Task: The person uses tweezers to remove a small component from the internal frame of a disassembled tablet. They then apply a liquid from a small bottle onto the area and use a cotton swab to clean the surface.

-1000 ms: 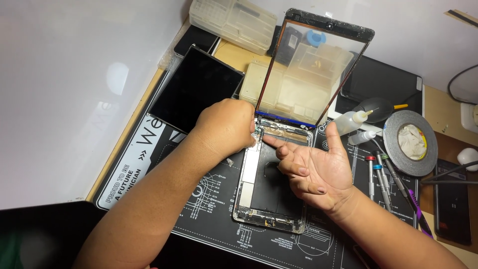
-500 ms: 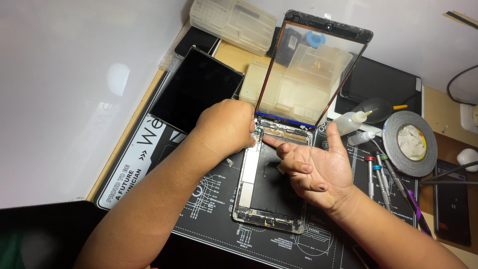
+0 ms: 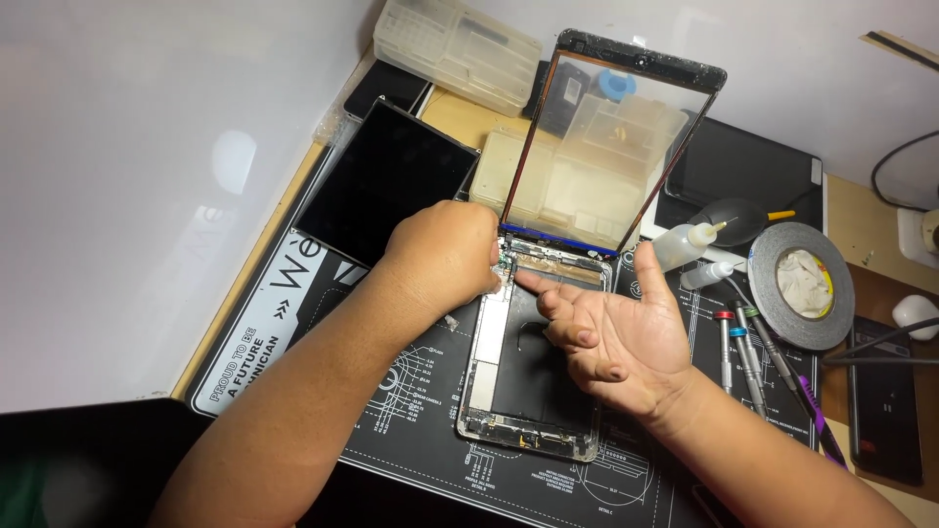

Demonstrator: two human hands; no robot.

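Observation:
An opened tablet chassis (image 3: 533,391) lies on a black printed work mat (image 3: 391,440). Its glass front panel (image 3: 611,137) stands tilted up from the chassis' far edge. My left hand (image 3: 445,256) is curled knuckles-up over the chassis' far left corner; its fingertips and anything in them are hidden. My right hand (image 3: 616,342) lies palm up over the chassis' right side with fingers apart. Its index fingertip touches the far left area next to my left hand. A black display panel (image 3: 386,181) leans to the left of the chassis.
Clear plastic parts boxes (image 3: 460,49) sit at the back. On the right lie a small squeeze bottle (image 3: 683,244), a roll of tape (image 3: 797,284), several screwdrivers (image 3: 736,347) and a dark phone (image 3: 885,411). A white wall (image 3: 127,176) borders the left side.

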